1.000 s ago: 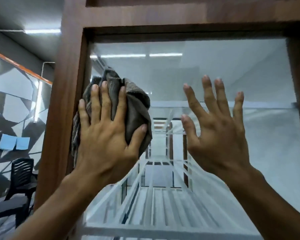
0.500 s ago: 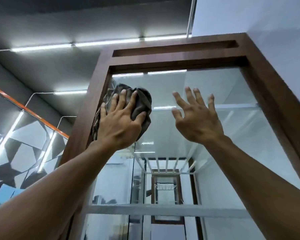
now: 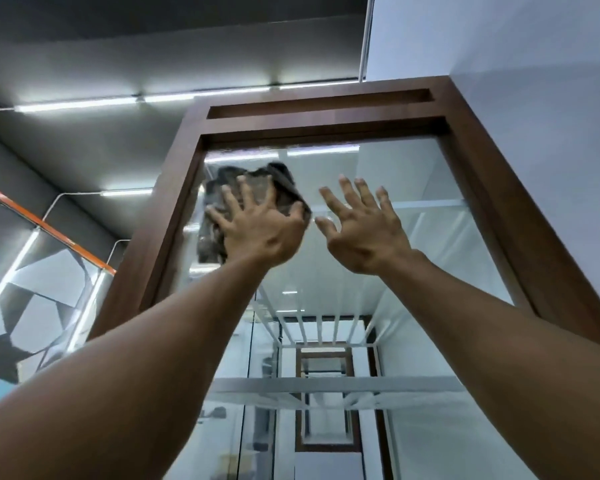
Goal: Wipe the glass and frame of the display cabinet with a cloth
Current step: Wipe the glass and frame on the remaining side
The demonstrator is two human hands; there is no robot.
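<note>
The display cabinet rises in front of me, with a dark brown wooden frame (image 3: 326, 124) around a tall glass pane (image 3: 406, 174). A crumpled grey-brown cloth (image 3: 281, 188) is pressed flat against the upper left of the glass, close to the left frame post. My left hand (image 3: 257, 226) lies spread over the cloth and holds it to the pane. My right hand (image 3: 361, 230) is beside it on the right, fingers apart, palm toward the glass and holding nothing. Both arms reach upward.
White shelves (image 3: 326, 386) show through the glass. A white wall (image 3: 534, 64) stands right of the cabinet. A dark ceiling with strip lights (image 3: 84, 105) is overhead. At left is a patterned grey wall with an orange stripe (image 3: 49, 226).
My view has tilted upward, so the cabinet's top and the ceiling now show. Both hands have risen toward the upper part of the pane, the left still on the cloth.
</note>
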